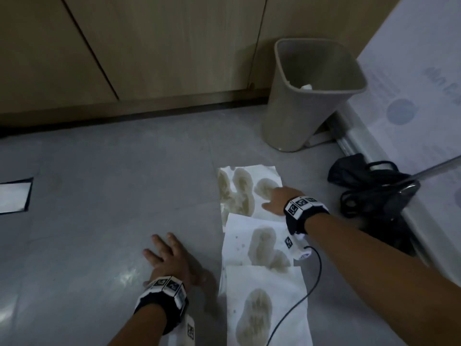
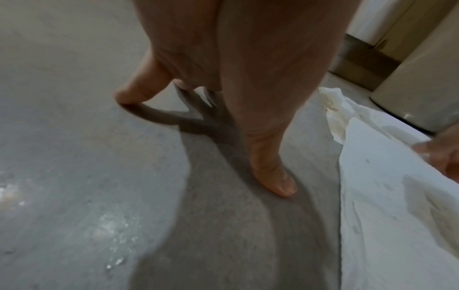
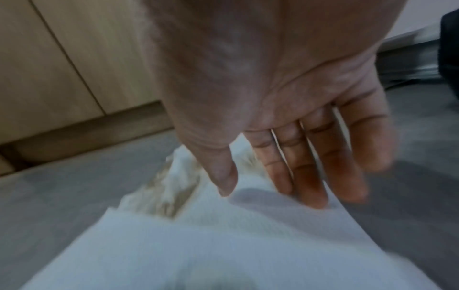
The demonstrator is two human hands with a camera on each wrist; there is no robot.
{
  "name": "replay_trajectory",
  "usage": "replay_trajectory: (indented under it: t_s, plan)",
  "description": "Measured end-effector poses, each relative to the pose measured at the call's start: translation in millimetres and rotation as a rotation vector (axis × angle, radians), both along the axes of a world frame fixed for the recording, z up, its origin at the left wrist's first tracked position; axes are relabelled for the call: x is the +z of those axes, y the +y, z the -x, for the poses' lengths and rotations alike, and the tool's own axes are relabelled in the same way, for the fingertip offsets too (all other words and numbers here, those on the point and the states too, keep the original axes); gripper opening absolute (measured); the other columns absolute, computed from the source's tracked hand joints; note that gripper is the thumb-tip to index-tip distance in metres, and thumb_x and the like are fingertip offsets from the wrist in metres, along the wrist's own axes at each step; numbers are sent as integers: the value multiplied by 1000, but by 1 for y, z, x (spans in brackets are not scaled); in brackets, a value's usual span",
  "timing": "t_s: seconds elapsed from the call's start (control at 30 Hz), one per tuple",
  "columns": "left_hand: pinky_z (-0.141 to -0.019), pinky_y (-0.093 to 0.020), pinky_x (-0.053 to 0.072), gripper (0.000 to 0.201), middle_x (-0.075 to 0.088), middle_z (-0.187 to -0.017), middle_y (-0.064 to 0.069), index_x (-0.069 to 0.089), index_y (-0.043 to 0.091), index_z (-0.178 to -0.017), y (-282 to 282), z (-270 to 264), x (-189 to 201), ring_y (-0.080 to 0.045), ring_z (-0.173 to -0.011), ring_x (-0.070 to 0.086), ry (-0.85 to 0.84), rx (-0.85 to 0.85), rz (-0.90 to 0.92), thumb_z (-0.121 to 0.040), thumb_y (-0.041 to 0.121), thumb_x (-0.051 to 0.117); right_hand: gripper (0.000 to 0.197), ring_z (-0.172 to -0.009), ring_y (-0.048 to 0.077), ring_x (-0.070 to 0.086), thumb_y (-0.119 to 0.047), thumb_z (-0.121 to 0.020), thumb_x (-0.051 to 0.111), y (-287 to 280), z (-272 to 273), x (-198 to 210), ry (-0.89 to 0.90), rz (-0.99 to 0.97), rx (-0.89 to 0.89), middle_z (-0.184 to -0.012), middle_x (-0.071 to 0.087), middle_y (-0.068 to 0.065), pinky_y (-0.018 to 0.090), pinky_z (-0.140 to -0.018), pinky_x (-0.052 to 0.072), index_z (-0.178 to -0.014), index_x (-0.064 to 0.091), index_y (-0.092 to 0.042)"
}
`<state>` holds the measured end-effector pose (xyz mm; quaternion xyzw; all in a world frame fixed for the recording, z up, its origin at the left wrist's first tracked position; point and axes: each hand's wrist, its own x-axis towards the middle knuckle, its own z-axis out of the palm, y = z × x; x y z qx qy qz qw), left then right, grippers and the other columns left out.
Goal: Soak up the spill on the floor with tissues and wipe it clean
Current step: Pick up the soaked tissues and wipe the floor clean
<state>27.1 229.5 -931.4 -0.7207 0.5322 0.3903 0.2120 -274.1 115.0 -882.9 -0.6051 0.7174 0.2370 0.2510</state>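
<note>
Head view, right of centre: right hand (image 1: 275, 199) lies flat with fingers straight on the far tissue (image 1: 249, 176), pressing it to the floor (image 1: 99, 196); nothing is gripped. Right wrist view confirms it: fingers (image 3: 310, 176) together and extended, tips on white paper (image 3: 198, 245), thumb down beside them. Picture is blurred.

Lower centre of head view: left hand (image 1: 169, 255) spread wide, palm down on bare floor, just left of the tissues, holding nothing. Left wrist view shows fingertips (image 2: 280, 184) touching the grey floor (image 2: 74, 176), with the tissue edge (image 2: 385, 196) at the right of frame.

Three tissues lie in an overlapping column from centre to bottom of the head view: far one, middle one (image 1: 254, 245), near one (image 1: 264, 308). Each carries yellow-brown wet blotches where the spill (image 1: 239, 193) has soaked through.

Outward: a beige waste bin (image 1: 299, 116) stands in the upper right, something white inside it. Black bag or straps (image 1: 369, 191) at right, against a white panel (image 1: 411, 96). Wooden cabinet doors (image 1: 149, 46) fill the top. A cable (image 1: 299, 300) runs from the right wrist band across the near tissue.
</note>
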Motion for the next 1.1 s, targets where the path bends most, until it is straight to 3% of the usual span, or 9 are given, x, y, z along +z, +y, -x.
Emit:
replay_trajectory:
  t_s: [0.17,0.27,0.37,0.57,0.7,0.83,0.93,1.03,1.1]
  plan:
    - [-108,-69,30,147,-44,-150,-21,-30,11,-151,-2,3,4,-55,-140,-27,-25,-13,-15,-68,62,81,61,-102,29,63,-63,-87,60,17,4,-20,-1,1,-43,-117,65,9,32,-74,45,-120,56,-11]
    - [-108,-70,30,148,-46,-149,-20,-30,12,-150,-3,3,8,-53,-140,-29,-12,-1,-27,-67,57,84,42,-101,31,63,-46,-93,63,16,-5,-30,-88,7,-71,-116,65,11,33,-75,46,-115,58,-11]
    - [-108,-71,29,148,-48,-148,-19,-31,14,-150,-3,2,7,-53,-140,-30,-9,-2,-37,-66,57,84,21,-105,35,62,-25,-95,55,14,-14,-32,-136,64,-43,-115,63,14,35,-79,48,-110,57,-11]
    - [-108,-71,30,149,-47,-149,-17,-29,16,-151,0,0,5,-52,-141,-29,-13,-13,-11,-65,59,84,19,-104,34,59,-7,-94,48,-2,-36,-15,-166,373,28,-118,56,12,33,-72,38,-112,51,-10]
    - [-108,-71,30,148,-47,-149,-17,-29,15,-151,0,1,4,-53,-141,-28,-16,-13,-15,-65,59,84,28,-103,30,61,-3,-94,45,-11,-59,-14,-284,418,80,-119,61,8,31,-71,40,-118,54,-15]
    - [-108,-71,30,150,-46,-149,-19,-30,14,-150,-3,2,3,-54,-140,-29,-20,-5,-34,-65,59,84,42,-112,33,60,-17,-99,47,-10,-82,-13,-454,326,160,-131,61,11,33,-85,46,-141,49,-20]
    - [-107,-72,30,151,-47,-148,-19,-32,14,-150,-4,2,1,-54,-140,-29,-31,-2,-43,-64,60,84,57,-135,29,45,-7,-96,44,-9,-91,-24,-436,145,255,-153,42,7,34,-104,39,-151,36,-19]
    - [-106,-72,30,151,-48,-148,-20,-32,13,-149,-4,3,1,-55,-139,-30,-38,-8,-50,-65,61,83,60,-140,26,38,3,-89,48,-17,-89,-31,-403,219,337,-156,36,5,34,-112,32,-147,42,-14]
    - [-106,-72,30,150,-47,-148,-21,-32,13,-149,-5,4,1,-56,-139,-30,-39,-10,-57,-65,61,83,59,-135,28,38,-8,-83,64,-22,-84,-33,-246,353,481,-150,37,7,35,-109,32,-140,49,-14]
